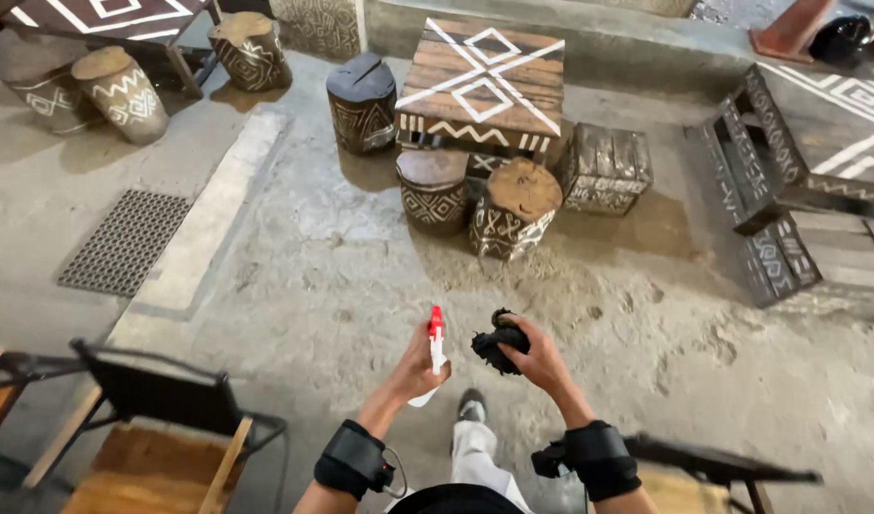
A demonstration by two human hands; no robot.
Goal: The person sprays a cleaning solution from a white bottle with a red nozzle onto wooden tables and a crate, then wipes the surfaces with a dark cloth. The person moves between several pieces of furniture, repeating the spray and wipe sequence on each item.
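On the sandy concrete floor (323, 276) ahead of you stands a square wooden bench (482, 81) painted with white diamonds and crossing lines, ringed by carved log stools (513, 209) and a dark slatted crate seat (605, 167). A metal floor grate (125, 241) lies off to your left, and a black-framed chair with a wooden seat (161, 419) sits near your left knee.

Your left hand (413, 366) is clenched around a white spray bottle (435, 357) held out in front of your waist. Its long axis runs nearly upright, tilted slightly, with the red nozzle top pointing up and away from you toward the stools. Your right hand (540, 360) has its fingers grasping a bunched black cloth (499, 345), just beside the bottle but not touching it.

To do this well, I'd judge you should keep the bottle steady and upright, turn the nozzle squarely at the cloth or surface before squeezing, and hold the cloth loose enough to open a fresh face. Both wrists wear black bands (353, 459).
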